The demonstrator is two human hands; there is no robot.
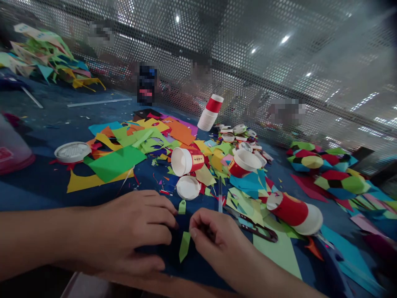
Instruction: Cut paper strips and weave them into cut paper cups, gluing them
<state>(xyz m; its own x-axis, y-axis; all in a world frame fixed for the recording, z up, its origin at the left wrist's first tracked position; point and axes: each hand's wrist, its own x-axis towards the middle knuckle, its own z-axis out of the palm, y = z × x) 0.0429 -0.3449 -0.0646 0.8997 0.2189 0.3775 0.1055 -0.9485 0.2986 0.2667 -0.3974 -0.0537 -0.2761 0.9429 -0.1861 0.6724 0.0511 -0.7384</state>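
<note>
My left hand (141, 229) rests palm down near the table's front edge, fingers stretched forward and thumb apart. Its fingertips come close to a small light-green paper piece (182, 207) with a rounded top and dark marks. Facing it, my right hand (218, 238) has its fingers curled in with the thumb against them; whatever may be inside is hidden. Between the hands lies a pointed green paper strip (184, 247). Just beyond them is a white round lid (188, 187), beside a red and white paper cup (188, 160) on its side. Dark-handled scissors (254, 225) lie right of my right hand.
Coloured paper scraps (136, 134) cover the blue table's middle. A stack of paper cups (211, 112) leans at the back. More cups (293, 212) lie right. Patchwork paper balls (341, 182) sit far right, a paper heap (46, 54) far left. A perforated metal screen (235, 45) stands behind.
</note>
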